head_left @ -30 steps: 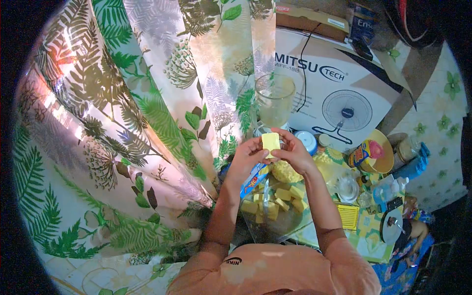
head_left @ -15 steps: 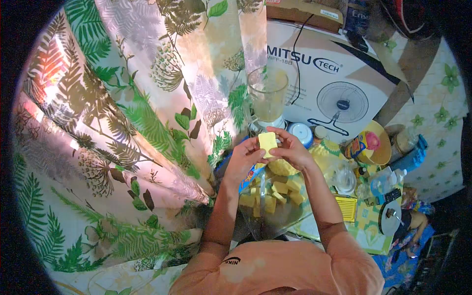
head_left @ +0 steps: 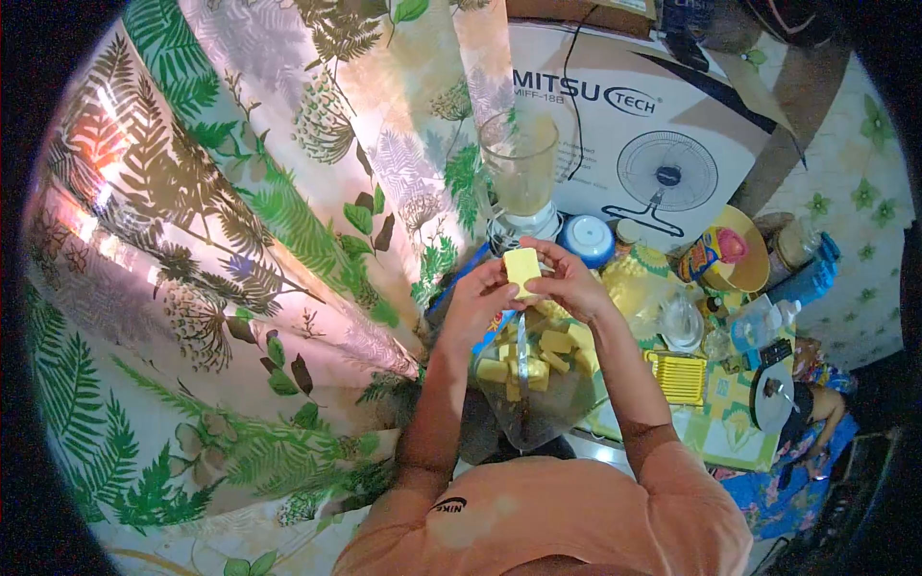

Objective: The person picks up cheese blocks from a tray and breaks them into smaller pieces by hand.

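A pale yellow rectangular block [head_left: 521, 266] stands upright between my hands, its broad face toward me. My left hand [head_left: 477, 298] grips its left side, with fingers bent around it. On the other side, my right hand [head_left: 573, 283] pinches the block with thumb and fingers. Several more yellow blocks [head_left: 556, 342] lie heaped just below, in or on a clear container [head_left: 538, 415] whose shape I cannot fully make out. A blue packet [head_left: 492, 333] shows partly behind my left forearm.
Behind my hands stands a blender with a clear jug [head_left: 519, 168], beside a blue-and-white tub [head_left: 588, 240]. A large fan box [head_left: 615, 125] leans behind. To the right are a yellow slotted tray [head_left: 677, 377], a bottle [head_left: 759, 328] and a yellow bowl [head_left: 754, 274]. Patterned curtain [head_left: 288, 240] hangs left. Another person's limb [head_left: 823, 408] shows at right.
The view has shifted slightly, showing more of the blender base and the heaped blocks. Both hands still hold the yellow block, in nearly the same grip.
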Demonstrator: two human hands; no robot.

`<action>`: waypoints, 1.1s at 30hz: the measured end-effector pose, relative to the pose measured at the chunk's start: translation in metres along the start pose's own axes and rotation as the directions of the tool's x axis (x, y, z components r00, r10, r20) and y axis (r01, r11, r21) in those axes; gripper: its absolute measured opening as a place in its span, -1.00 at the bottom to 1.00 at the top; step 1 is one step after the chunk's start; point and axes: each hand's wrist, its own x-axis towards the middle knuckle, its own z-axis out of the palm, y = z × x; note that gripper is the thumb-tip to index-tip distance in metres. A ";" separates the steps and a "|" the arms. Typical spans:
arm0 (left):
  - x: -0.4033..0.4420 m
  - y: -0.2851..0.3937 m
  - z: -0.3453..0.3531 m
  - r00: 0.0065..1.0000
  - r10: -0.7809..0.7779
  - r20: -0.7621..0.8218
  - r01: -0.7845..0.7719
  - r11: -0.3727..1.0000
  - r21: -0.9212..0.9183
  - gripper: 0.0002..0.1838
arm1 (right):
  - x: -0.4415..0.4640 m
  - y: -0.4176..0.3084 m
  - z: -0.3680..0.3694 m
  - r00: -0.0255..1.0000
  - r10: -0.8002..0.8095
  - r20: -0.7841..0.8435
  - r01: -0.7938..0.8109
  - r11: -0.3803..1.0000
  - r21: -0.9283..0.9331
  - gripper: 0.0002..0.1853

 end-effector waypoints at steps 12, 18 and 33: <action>0.023 -0.018 -0.011 0.999 0.008 0.033 -0.007 0.999 -0.044 -0.58 | 0.022 -0.003 -0.024 0.993 -0.004 0.119 0.013 0.997 -0.081 -0.31; 0.027 -0.023 -0.010 0.999 0.003 0.049 -0.001 0.999 -0.044 -0.60 | 0.023 0.000 -0.033 0.991 0.007 0.131 -0.004 1.000 -0.023 -0.31; 0.010 -0.023 0.006 0.998 -0.017 0.056 0.020 0.998 -0.060 -0.61 | -0.010 -0.004 -0.022 0.999 0.020 0.050 -0.015 0.996 -0.092 -0.36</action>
